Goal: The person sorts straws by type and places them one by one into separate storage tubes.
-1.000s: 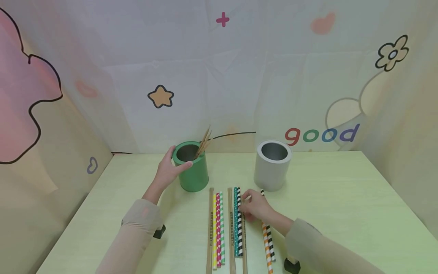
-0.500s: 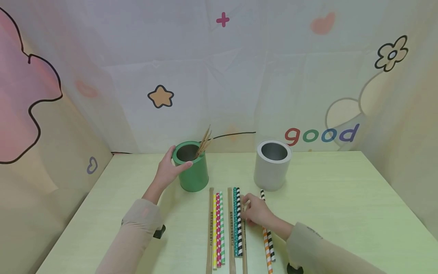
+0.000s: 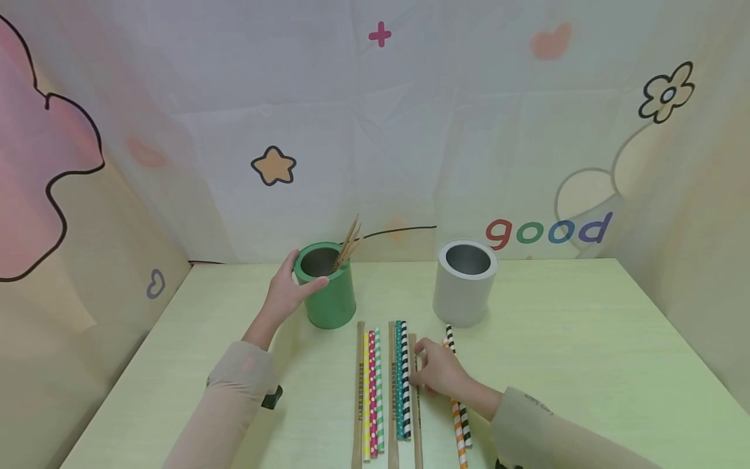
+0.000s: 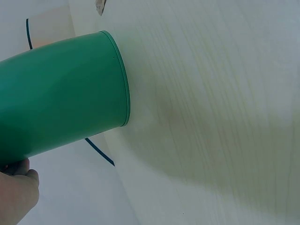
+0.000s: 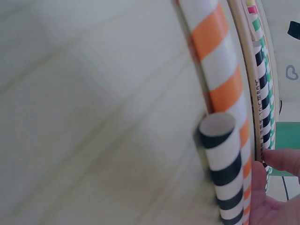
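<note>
A pale green table (image 3: 556,339) carries everything. At its back, a green cup (image 3: 328,293) and a grey cup (image 3: 465,283) are set upright, well apart. In front of them, patterned paper straws (image 3: 372,391) and 3 wooden sticks (image 3: 359,391) are laid side by side.

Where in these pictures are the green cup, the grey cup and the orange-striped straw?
green cup (image 3: 331,301), head view, front wall.
grey cup (image 3: 463,296), head view, front wall.
orange-striped straw (image 5: 213,61), right wrist view, upper shaft.
</note>
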The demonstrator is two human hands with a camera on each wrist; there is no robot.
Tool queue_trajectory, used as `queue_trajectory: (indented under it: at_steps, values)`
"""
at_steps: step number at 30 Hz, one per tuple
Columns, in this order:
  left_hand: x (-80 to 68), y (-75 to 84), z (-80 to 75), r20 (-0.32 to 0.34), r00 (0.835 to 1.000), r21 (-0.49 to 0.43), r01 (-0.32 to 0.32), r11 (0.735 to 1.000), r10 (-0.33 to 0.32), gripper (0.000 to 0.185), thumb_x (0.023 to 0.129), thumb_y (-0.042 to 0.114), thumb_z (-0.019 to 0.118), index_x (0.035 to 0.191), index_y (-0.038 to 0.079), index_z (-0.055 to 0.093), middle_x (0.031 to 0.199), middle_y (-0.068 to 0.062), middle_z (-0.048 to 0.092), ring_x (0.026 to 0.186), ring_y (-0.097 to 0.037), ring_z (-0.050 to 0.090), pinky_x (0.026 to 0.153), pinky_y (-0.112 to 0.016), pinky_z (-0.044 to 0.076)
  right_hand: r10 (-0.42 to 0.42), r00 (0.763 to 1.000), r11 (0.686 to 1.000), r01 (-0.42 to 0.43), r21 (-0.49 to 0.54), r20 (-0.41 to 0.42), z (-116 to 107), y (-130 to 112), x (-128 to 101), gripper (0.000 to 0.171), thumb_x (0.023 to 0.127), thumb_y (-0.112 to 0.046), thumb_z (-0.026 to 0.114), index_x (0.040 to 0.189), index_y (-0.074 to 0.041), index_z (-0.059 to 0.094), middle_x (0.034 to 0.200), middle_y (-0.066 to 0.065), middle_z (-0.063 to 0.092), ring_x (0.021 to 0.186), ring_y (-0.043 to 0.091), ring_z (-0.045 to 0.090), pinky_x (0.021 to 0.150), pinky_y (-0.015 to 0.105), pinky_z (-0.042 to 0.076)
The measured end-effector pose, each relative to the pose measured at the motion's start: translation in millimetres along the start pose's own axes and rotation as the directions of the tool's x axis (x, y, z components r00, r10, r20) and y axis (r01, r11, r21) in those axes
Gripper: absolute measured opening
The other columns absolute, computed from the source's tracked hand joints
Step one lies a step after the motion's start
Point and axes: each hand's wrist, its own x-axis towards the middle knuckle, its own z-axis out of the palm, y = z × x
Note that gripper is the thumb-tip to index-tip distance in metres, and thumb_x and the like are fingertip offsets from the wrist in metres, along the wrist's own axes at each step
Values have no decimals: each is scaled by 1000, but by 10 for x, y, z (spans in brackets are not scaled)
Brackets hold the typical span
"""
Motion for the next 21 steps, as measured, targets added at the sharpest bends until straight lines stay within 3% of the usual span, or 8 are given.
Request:
queue_trajectory:
  at_steps: [9, 21]
  values:
    - [-4, 5, 0, 1, 1000, -2, 1, 1000, -1, 99, 70, 54, 64, 143, 16, 9, 148, -5, 15, 136, -26, 13, 106, -51, 21, -18, 1000, 999, 17, -32, -17, 16, 1, -14, 50, 71, -7, 70, 114, 1, 46, 56, 2, 49, 36, 10, 42, 37, 21, 32]
    - [-1, -3, -1, 2, 1000, 10, 8, 1000, -8, 99, 71, 54, 64, 143, 16, 8, 148, -5, 15, 136, -27, 13, 106, -52, 20, -10, 999, 999, 9, -33, -33, 7, -6, 10, 51, 68, 4, 65, 115, 3, 46, 51, 2, 51, 34, 11, 45, 36, 22, 37]
